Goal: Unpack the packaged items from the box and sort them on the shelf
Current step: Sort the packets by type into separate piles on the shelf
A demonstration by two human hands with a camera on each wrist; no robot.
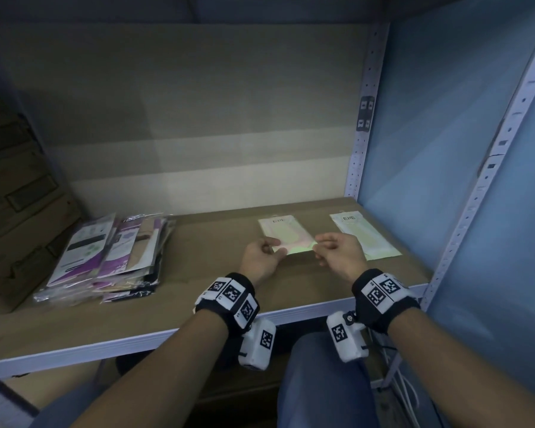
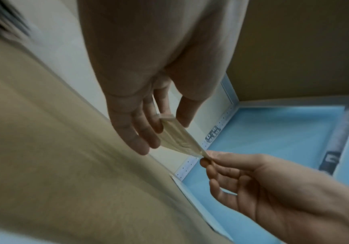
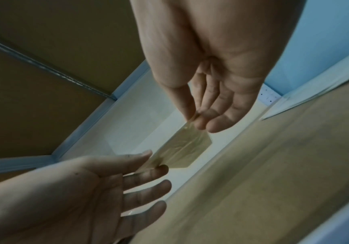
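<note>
Fingers (image 2: 182, 115) of both hands pinch a flat, pale yellow-pink clear-wrapped packet (image 1: 286, 239) above the shelf (image 1: 217, 261).

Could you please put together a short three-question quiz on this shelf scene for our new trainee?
1. True or false: both hands hold the same pale packet.
2. Which part of it does the right hand pinch? A) near right corner B) far edge C) middle
3. Where on the shelf does the pile of purple packets lie?

Key: 1 true, the left hand pinches its near left corner; 2 A; 3 at the left end, apart from the second pale packet at the right.
</note>
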